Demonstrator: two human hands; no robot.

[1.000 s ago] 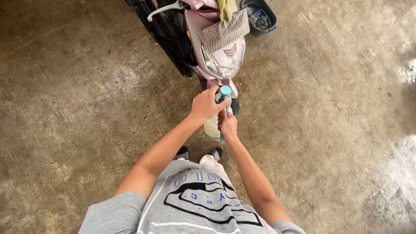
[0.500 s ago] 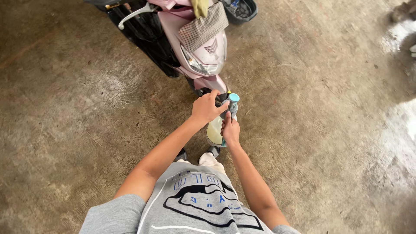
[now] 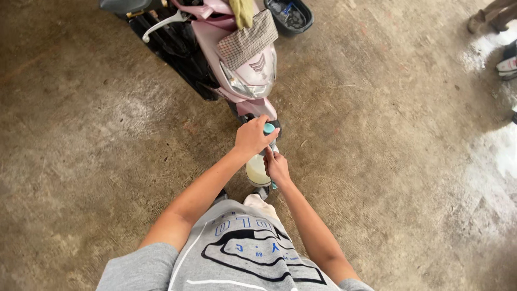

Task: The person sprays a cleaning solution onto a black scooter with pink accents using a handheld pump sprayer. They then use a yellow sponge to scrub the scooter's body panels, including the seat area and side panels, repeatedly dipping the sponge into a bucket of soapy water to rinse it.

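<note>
bottle point(image 3: 257, 171) of pale liquid looks light but slippery; left hand point(image 3: 252, 138) grips its teal cap point(image 3: 269, 128), right hand point(image 3: 277, 167) clasps the neck.

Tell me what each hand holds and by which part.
The left hand grips the teal pump top of a pale spray bottle; the right hand holds its neck.
</note>
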